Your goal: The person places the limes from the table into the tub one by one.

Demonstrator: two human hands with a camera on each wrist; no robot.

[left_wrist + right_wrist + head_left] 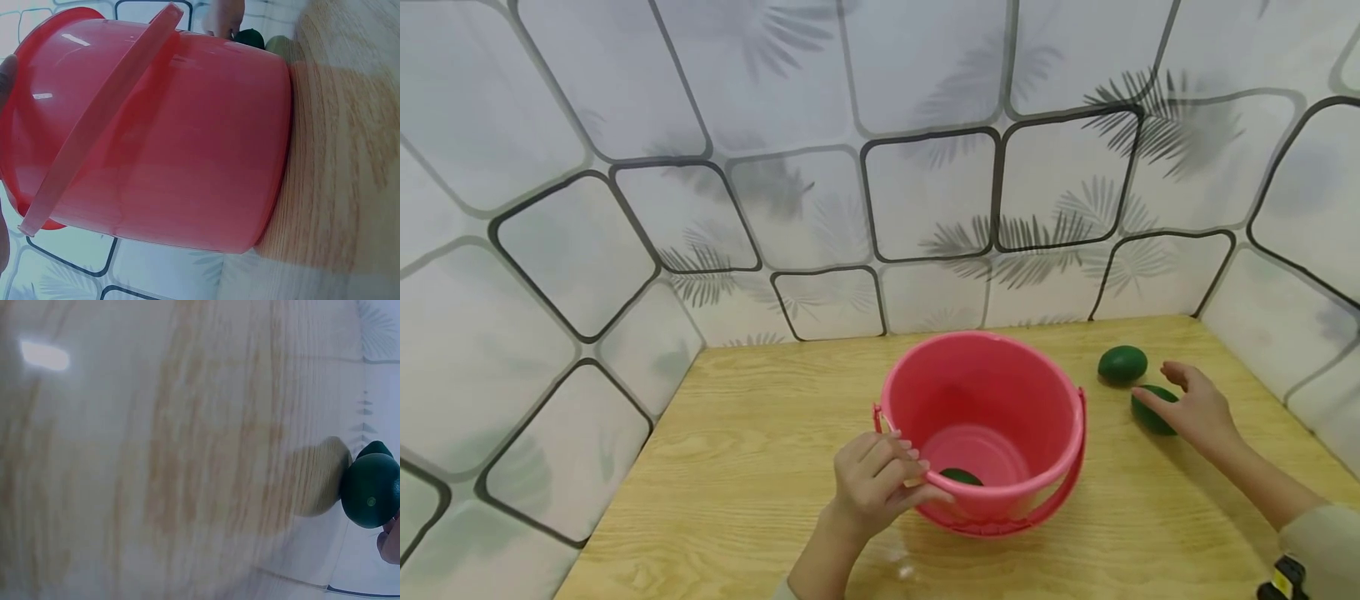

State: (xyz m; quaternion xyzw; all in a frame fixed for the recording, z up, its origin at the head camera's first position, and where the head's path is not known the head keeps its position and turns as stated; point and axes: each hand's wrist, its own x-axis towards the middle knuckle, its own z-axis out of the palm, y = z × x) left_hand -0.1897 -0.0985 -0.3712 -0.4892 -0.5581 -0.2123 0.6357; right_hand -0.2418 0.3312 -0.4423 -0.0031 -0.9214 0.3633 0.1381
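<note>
A pink plastic bucket [977,375] stands upright on the table, its handle hanging down along the near side. My left hand [872,483] grips its rim at the near left, thumb outside and fingers over the edge. Inside, at the bottom, part of a dark green lime-like fruit [961,477] shows above the near rim. Right of the bucket, my right hand [1201,412] reaches over a second green fruit [1152,422], thumb across its top and fingers spread apart. Its smooth round end [371,490] shows in the right wrist view. A third green fruit [1122,364] lies just behind.
The wood-grain table [737,467] carries everything. Behind and at both sides rise pale walls [805,208] patterned with dark outlines and leaves. In the left wrist view, the bucket's side [200,144] fills most of the picture.
</note>
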